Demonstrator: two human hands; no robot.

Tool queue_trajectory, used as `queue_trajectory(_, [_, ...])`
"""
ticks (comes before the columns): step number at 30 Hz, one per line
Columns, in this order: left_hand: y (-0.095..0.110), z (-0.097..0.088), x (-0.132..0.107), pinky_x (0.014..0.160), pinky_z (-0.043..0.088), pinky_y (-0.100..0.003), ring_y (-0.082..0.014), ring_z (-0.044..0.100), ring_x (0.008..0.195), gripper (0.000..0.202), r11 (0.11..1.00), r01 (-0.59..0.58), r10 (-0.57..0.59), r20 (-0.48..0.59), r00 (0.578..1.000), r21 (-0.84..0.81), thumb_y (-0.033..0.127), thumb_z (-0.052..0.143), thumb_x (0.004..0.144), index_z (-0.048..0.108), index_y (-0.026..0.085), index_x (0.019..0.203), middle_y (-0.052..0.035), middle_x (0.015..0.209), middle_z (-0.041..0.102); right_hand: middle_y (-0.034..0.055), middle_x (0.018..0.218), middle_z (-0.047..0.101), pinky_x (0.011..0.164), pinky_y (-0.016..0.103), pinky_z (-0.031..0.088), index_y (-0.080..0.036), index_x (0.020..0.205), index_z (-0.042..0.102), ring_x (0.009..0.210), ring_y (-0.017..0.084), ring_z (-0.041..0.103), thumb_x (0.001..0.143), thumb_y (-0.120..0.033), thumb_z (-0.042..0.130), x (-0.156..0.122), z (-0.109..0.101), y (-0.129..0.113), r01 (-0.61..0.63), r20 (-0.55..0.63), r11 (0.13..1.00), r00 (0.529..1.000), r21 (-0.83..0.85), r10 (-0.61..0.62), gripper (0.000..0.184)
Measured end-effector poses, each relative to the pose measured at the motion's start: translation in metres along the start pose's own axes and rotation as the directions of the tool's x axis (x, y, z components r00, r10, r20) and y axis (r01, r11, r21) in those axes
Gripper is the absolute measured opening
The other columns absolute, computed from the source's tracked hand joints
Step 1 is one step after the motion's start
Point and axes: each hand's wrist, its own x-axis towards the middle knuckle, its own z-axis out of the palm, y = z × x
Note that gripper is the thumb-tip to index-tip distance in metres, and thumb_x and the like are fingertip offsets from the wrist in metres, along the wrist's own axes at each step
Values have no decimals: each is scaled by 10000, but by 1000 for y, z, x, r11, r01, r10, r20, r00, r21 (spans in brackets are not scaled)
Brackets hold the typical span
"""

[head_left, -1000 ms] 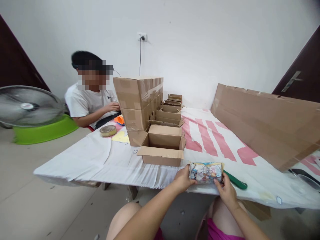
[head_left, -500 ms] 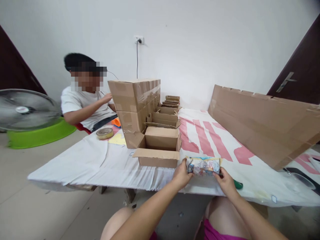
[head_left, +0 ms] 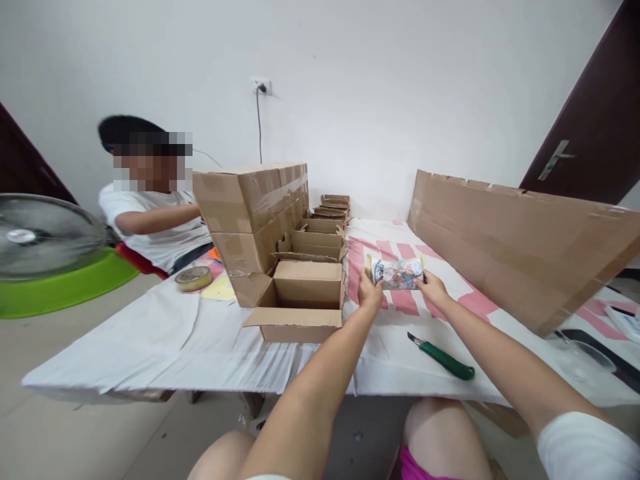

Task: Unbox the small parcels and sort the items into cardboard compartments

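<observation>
Both of my hands hold a small colourful printed packet (head_left: 399, 273) above the table. My left hand (head_left: 370, 293) grips its left end and my right hand (head_left: 432, 288) grips its right end, fingers closed on it. The packet hangs just right of an open cardboard box (head_left: 300, 300), whose front flap is folded down. A green-handled knife (head_left: 443, 357) lies on the white cloth (head_left: 165, 333) below my right forearm.
Taped cardboard boxes (head_left: 255, 207) are stacked behind the open one, with more open boxes (head_left: 320, 237) in a row toward the wall. A large flat cardboard sheet (head_left: 525, 240) leans at the right. Another person (head_left: 150, 213) sits at the far left, near a tape roll (head_left: 193, 278) and a fan (head_left: 45, 237).
My hands carried the packet forward from the table's near edge to beside the open box. The knife, earlier under my right hand, now lies uncovered.
</observation>
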Motion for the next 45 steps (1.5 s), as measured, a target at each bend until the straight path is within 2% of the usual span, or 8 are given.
queue_trajectory(4, [-16,-13,-24,1123,270,-358,-267,355,1379,838,999,36,-36,-11,999,-13,176,797,624,367,178,1343,-164,1450,415,64,826,718,692,352,522,-165,891,657,773,235,652,638,-421,720,-38,-14,-3,-64,163,991,986,114,45,365])
queue_trajectory(8, [-27,-34,-69,1004,426,-382,-280,566,1181,645,990,100,-88,124,988,-96,343,787,659,512,129,1202,-164,1252,602,82,954,739,756,402,562,-182,977,674,860,272,692,637,-516,739,-86,-26,-15,-169,375,964,923,203,83,481])
queue_trajectory(14, [-32,-80,-125,902,511,-387,-282,644,1046,675,938,260,-175,334,926,-229,327,874,513,598,132,1097,-135,1122,692,87,1028,731,878,441,539,-168,1062,658,954,281,683,585,-392,825,-146,-27,-28,-282,550,906,832,315,68,552])
queue_trajectory(17, [-33,-99,-132,918,506,-393,-280,644,1037,703,910,308,-199,359,912,-276,248,897,440,603,133,1068,-130,1109,699,87,1005,734,858,449,544,-158,1064,655,930,282,682,566,-389,839,-162,-11,-21,-252,506,904,861,346,47,578])
queue_trajectory(26, [-50,-129,-130,923,478,-377,-264,627,1034,601,891,263,-179,244,953,-371,332,839,541,617,171,1076,-92,1065,702,64,724,713,790,390,534,-176,803,680,772,252,653,688,-764,548,-201,55,23,-155,234,960,967,235,99,613])
queue_trajectory(33, [-53,-134,-128,615,472,-240,-118,587,593,382,846,276,-244,130,961,-456,412,803,562,562,179,746,35,641,628,66,776,721,806,394,542,-211,911,693,870,263,664,798,-758,390,-201,58,33,-156,198,957,974,243,108,635])
queue_trajectory(39, [-52,-132,-126,574,440,-229,-95,552,532,427,813,253,-266,53,963,-524,419,790,527,479,188,704,58,591,578,77,794,713,761,365,543,-200,909,676,853,246,660,831,-749,308,-201,58,31,-126,220,967,973,223,76,666])
queue_trajectory(45, [-49,-143,-119,595,429,-214,-88,555,576,449,840,196,-222,8,975,-506,456,787,545,499,181,752,56,632,575,28,670,660,611,311,514,-178,812,657,649,198,599,617,-763,604,-204,54,31,-91,325,984,945,154,36,619])
